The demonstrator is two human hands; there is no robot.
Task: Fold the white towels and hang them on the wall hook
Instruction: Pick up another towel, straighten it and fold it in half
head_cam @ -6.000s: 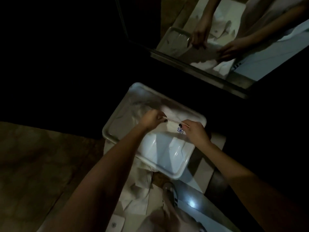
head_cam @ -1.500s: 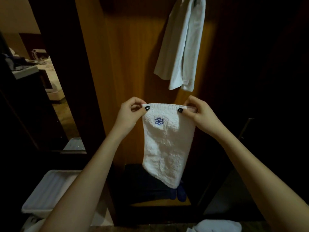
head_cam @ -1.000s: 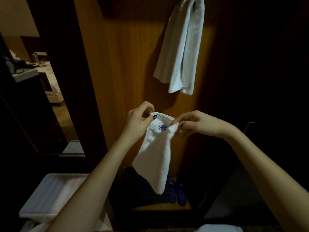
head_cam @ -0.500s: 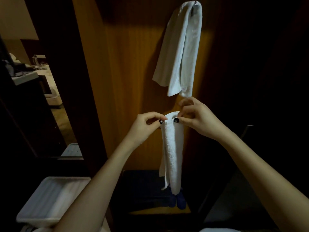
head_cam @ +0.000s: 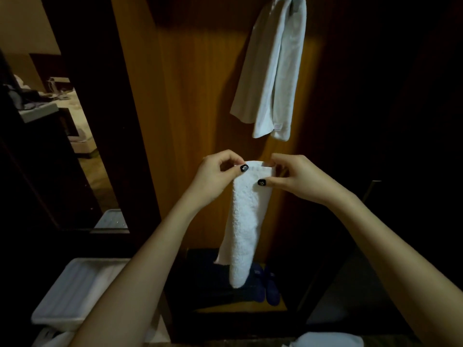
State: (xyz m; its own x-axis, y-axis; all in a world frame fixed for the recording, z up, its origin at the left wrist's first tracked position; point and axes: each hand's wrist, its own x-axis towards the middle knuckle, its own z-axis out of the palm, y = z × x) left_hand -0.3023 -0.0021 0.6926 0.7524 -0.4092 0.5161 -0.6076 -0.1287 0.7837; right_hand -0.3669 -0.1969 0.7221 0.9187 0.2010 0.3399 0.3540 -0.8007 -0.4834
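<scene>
Pinching folded towel [head_cam: 244,221] near white bin [head_cam: 56,318]

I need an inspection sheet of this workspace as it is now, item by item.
Surface: low wooden ledge only, partly in the dark.
Job's things: folded towel hangs narrow from both hands; second towel draped high on wooden panel.
Clutter: white bin lower left; blue slippers on the ledge; white cloth at bottom edge.
Hands: left hand and right hand pinch the folded towel's top edge.
Cables: nothing seen.
Surroundings: mirror at left; dim room.
</scene>
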